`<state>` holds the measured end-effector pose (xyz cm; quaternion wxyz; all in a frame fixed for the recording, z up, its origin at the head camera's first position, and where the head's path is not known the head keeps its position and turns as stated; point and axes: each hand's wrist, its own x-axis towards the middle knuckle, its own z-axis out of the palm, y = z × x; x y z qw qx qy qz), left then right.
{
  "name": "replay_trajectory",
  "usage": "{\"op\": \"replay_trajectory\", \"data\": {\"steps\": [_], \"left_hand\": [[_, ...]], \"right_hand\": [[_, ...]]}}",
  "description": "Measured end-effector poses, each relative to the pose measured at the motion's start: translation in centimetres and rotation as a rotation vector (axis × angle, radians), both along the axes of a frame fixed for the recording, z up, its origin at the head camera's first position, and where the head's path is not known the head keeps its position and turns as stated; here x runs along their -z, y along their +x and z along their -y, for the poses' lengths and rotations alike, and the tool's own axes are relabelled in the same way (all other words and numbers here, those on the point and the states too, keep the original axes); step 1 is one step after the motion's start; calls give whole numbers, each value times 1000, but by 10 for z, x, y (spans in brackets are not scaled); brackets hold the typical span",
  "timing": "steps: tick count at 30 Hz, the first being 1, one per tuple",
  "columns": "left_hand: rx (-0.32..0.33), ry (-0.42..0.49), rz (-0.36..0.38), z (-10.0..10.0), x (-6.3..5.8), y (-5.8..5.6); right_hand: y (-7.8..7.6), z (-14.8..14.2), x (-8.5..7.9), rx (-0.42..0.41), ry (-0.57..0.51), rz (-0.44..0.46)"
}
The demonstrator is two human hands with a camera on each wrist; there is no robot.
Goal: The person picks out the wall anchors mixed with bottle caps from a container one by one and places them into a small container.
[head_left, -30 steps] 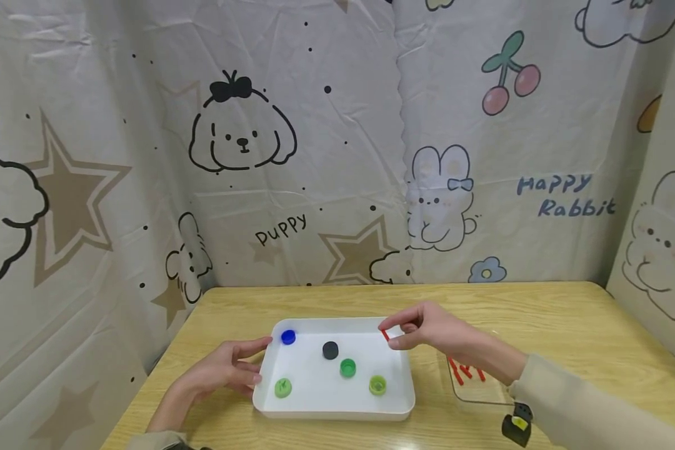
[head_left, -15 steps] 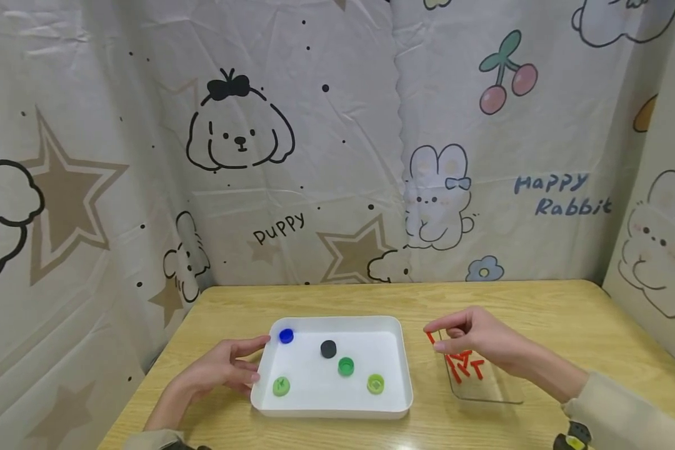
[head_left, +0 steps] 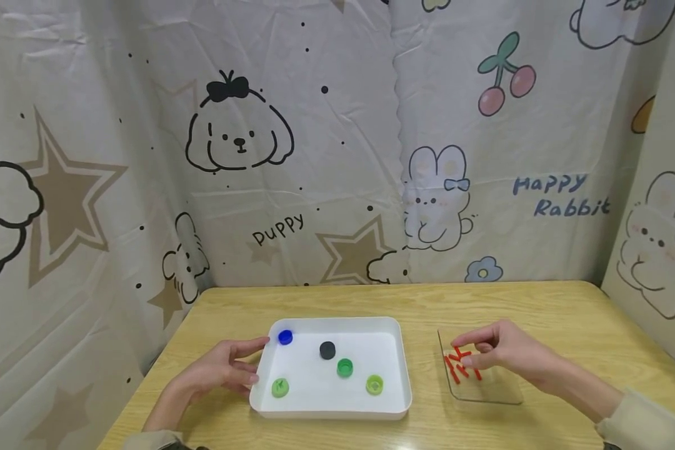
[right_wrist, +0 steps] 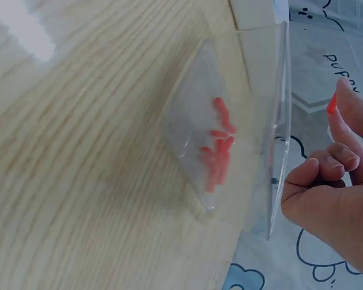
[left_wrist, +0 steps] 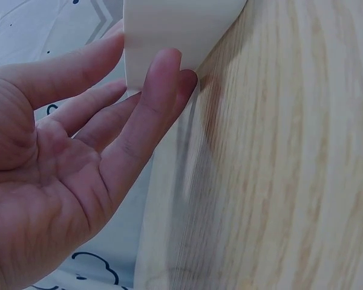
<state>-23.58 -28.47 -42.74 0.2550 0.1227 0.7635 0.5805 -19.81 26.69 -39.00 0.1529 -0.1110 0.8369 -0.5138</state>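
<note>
My left hand (head_left: 222,369) is at the left side of a white tray (head_left: 332,414), its fairly straight fingers touching the outer wall; in the left wrist view several fingertips (left_wrist: 163,63) meet the tray's corner. Over a clear plastic box (head_left: 489,402) at the right, my right hand (head_left: 509,350) pinches a small red stick (right_wrist: 332,104) between thumb and index finger, while the other fingers curl in. Below it, several red sticks (right_wrist: 218,163) lie loosely heaped in the box.
Inside the tray are a blue cap (head_left: 285,337), a black cap (head_left: 327,350), a green cap (head_left: 345,368) and two light green caps, one at the front left (head_left: 280,387). A wooden table (head_left: 427,431) carries everything; a printed curtain (head_left: 292,156) hangs behind.
From above the tray's right end, my right hand has moved right to above the clear box, the red stick still pinched. The left hand has stayed at the tray.
</note>
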Motion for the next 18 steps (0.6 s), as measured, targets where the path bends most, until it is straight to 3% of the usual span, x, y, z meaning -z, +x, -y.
{"op": "replay_trajectory", "data": {"steps": [6, 18], "left_hand": [[2, 4, 8, 1, 1, 1], [29, -14, -5, 2, -4, 0]], "right_hand": [[1, -4, 5, 37, 68, 1], [0, -4, 8, -45, 63, -74]]}}
